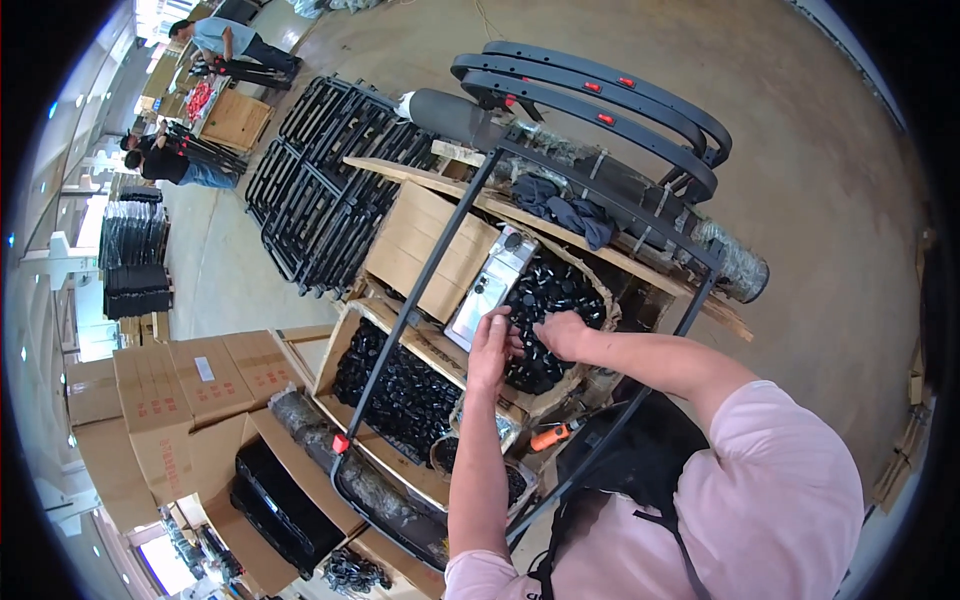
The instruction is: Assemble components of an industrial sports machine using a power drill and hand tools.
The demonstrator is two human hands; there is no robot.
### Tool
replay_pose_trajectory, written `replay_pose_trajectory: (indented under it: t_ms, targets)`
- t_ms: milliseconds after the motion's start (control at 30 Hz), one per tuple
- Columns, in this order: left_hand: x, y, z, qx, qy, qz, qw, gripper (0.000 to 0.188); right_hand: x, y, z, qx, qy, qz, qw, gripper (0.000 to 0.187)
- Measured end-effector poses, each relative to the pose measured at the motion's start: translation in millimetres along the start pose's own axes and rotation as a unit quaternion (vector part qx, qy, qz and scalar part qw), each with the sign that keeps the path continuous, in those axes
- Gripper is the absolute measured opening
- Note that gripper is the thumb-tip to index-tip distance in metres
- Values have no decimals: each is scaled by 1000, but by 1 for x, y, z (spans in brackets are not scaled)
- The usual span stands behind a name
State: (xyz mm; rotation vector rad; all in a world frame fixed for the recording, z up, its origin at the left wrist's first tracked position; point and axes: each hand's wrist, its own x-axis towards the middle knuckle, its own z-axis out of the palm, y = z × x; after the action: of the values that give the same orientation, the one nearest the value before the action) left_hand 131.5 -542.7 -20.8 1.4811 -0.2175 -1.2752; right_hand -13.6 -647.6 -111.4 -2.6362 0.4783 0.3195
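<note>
Reaches with the right hand (562, 334), bent inward at the knuckles, into small black parts (548, 285) inside a brown-rimmed bin (605, 300) — cannot tell whether gripping one. Holds the left hand (491, 347) half-curled beside a flat silver piece (492, 287), between black frame bars (463, 212) — cannot tell whether gripping anything.

Off-job stuff: curved black tubes (630, 128) with red clips at the far side, above a plastic-wrapped roll (652, 207); dark cloth (565, 213) bunched beside the roll. Black metal racks (335, 180) stacked on the floor (215, 270). Upper left: co-worker in light blue shirt (222, 38), another in black top (168, 163); dark sheets (135, 250) piled below them. Left: brown cartons (150, 415), plus open carton (222, 450) holding black object (285, 500). Orange tool (552, 438) on the bench.
</note>
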Motion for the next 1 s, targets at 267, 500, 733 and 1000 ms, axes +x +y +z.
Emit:
replay_pose_trajectory:
  t_ms: [267, 500, 733, 1000]
  targets:
    - [80, 73, 10, 305, 65, 161, 936, 38, -5, -11, 14, 10, 42, -56, 998, 18]
    - [186, 149, 54, 308, 103, 396, 859, 34, -15, -22, -24, 129, 12, -43, 991, 19]
    - [245, 154, 77, 345, 71, 359, 864, 35, -90, 6, -110, 334, 70, -1, 940, 32]
    - [251, 148, 76, 394, 33, 408, 823, 37, -154, 56, -148, 408, 133, 94, 898, 35]
